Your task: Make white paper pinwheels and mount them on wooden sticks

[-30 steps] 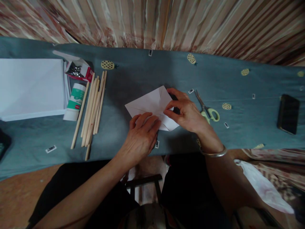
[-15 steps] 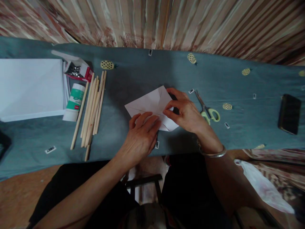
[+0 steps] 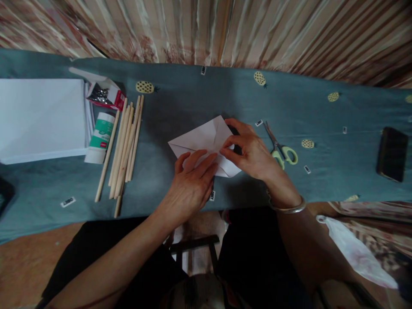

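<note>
A pleated curtain (image 3: pixel 193 30) hangs along the back edge of a cloth-covered table (image 3: pixel 180 90). Nearer the front edge, about midway along it, lies the paper (image 3: pixel 202 133), partly folded: creases and flaps show on its upper face, but one flap bows near its front corner, so the folding looks well begun and not finished; how many folds are left cannot be told. The left hand (image 3: pixel 189 182) rests on the paper, fingers loosely spread, with no grip to be seen. The right hand (image 3: pixel 252 152) curls at the paper's right side, thumb and forefinger almost together; whether they pinch a layer cannot be told. Just beyond it lie the scissors (image 3: pixel 276 143), blades toward the back edge. Well left of the paper are the sticks (image 3: pixel 124 152), glue (image 3: pixel 101 133), open box (image 3: pixel 112 96) and stack (image 3: pixel 41 118) of sheets; far right lies the phone (image 3: pixel 392 153)
</note>
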`<state>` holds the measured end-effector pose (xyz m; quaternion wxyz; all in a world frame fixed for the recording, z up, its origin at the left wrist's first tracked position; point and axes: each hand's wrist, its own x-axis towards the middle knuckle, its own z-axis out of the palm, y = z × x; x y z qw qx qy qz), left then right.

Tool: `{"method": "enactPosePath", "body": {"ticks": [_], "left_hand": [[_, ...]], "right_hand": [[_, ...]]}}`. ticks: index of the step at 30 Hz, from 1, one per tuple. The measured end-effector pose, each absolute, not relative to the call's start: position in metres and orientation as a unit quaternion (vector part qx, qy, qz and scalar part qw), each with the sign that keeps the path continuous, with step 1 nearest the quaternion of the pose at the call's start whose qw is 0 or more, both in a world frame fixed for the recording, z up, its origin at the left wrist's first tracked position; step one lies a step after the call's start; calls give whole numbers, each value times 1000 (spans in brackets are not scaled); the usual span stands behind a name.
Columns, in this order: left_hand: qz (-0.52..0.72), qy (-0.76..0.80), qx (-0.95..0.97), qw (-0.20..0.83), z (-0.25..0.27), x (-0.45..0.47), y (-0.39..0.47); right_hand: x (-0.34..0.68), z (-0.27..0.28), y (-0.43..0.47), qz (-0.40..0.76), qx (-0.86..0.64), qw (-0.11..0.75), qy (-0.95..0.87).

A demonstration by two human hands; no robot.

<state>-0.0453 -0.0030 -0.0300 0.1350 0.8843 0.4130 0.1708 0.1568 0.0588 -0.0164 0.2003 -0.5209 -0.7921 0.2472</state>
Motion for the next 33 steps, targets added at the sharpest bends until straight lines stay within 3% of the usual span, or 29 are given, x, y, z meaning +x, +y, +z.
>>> {"method": "enactPosePath", "body": {"ticks": [24,33], "left_hand": [[166,415,881,156,-27,-45,-1],[166,414,882,150,-26,-44,0]], "right_hand": [[149,-17,55,193,-526,185,-808],[152,-25,52,219,-562,237,-761]]}}
